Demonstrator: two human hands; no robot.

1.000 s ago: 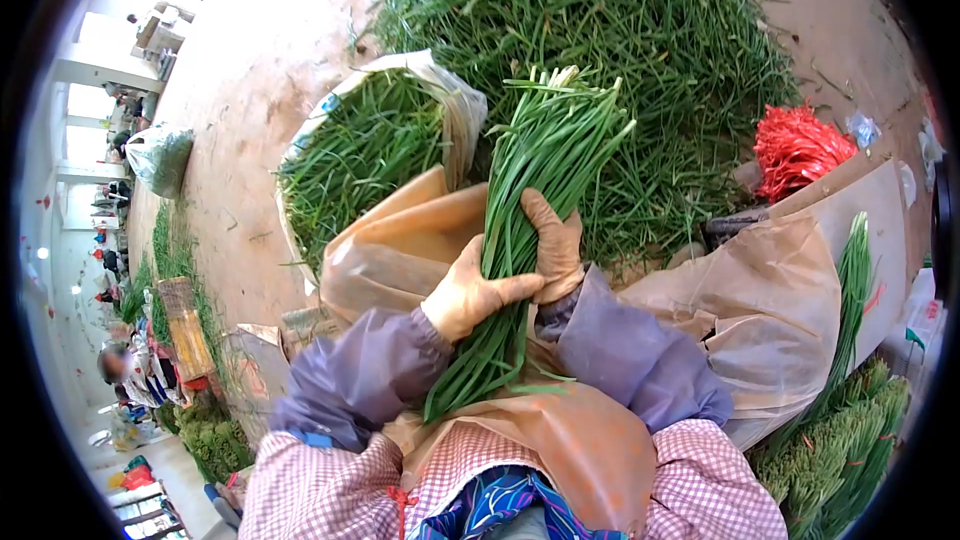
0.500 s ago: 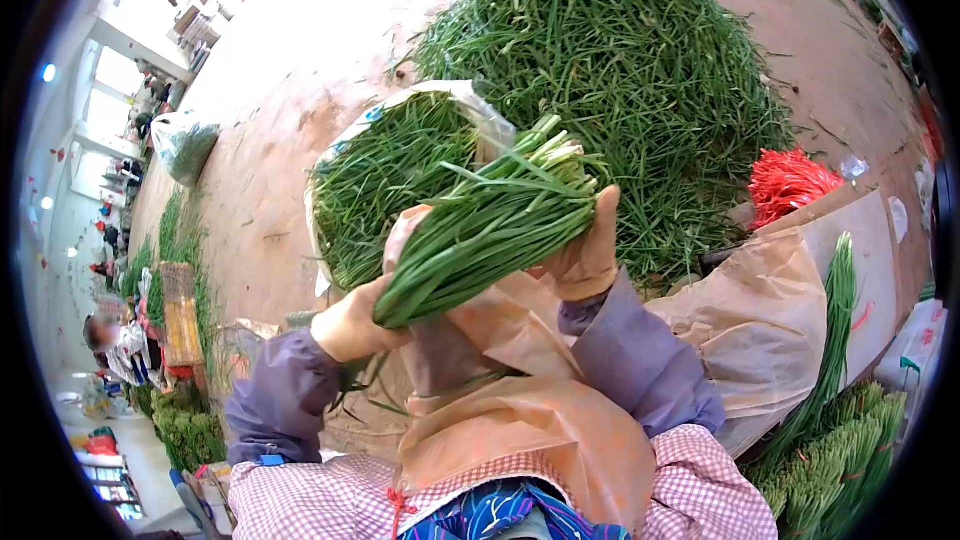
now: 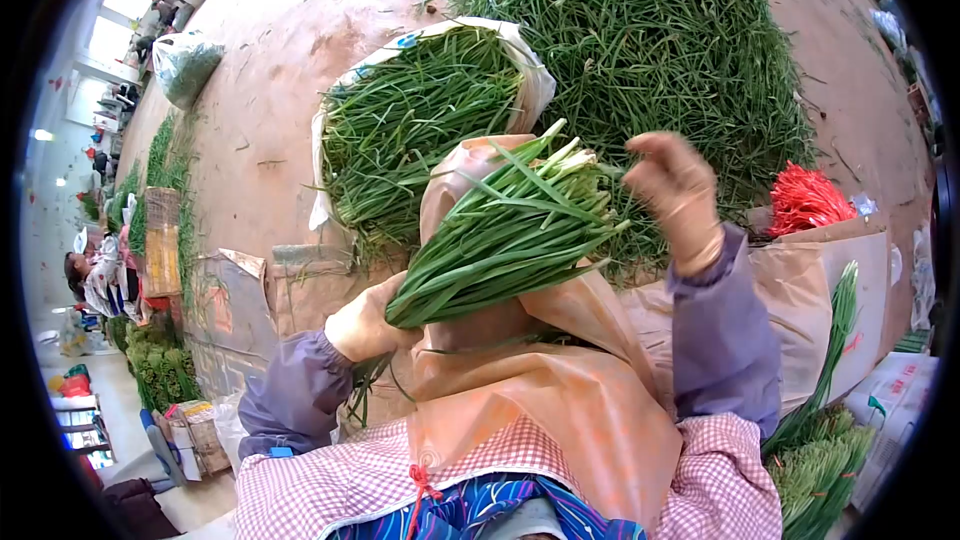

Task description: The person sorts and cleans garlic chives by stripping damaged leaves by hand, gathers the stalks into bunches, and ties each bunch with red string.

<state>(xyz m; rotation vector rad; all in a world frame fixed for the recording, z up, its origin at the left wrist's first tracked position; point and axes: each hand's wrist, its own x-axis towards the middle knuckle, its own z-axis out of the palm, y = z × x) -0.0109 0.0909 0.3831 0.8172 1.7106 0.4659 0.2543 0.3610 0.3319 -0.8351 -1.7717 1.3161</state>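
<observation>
My left hand point(image 3: 372, 322), in a pale glove, is closed round the leafy end of a bunch of garlic chives point(image 3: 505, 240). The bunch lies across the apron over my lap, its pale cut ends pointing up and right. Off to the right of those ends, my right hand point(image 3: 678, 198) is raised in the air, gloved and slightly blurred. Its fingers are bent but apart, with nothing visible in them. Beyond the bunch stands an open white sack point(image 3: 533, 80) full of loose chives.
A big heap of loose chives point(image 3: 660, 50) covers the floor ahead. Red ties point(image 3: 805, 202) lie in a pile at the right. Tied bundles point(image 3: 825, 470) are stacked at lower right. A filled plastic bag point(image 3: 187, 70) stands at far left, and another person point(image 3: 105, 275) sits at the left.
My right hand has let go of the cut ends and moved up and right. My left hand still holds the bunch. The view has shifted a little.
</observation>
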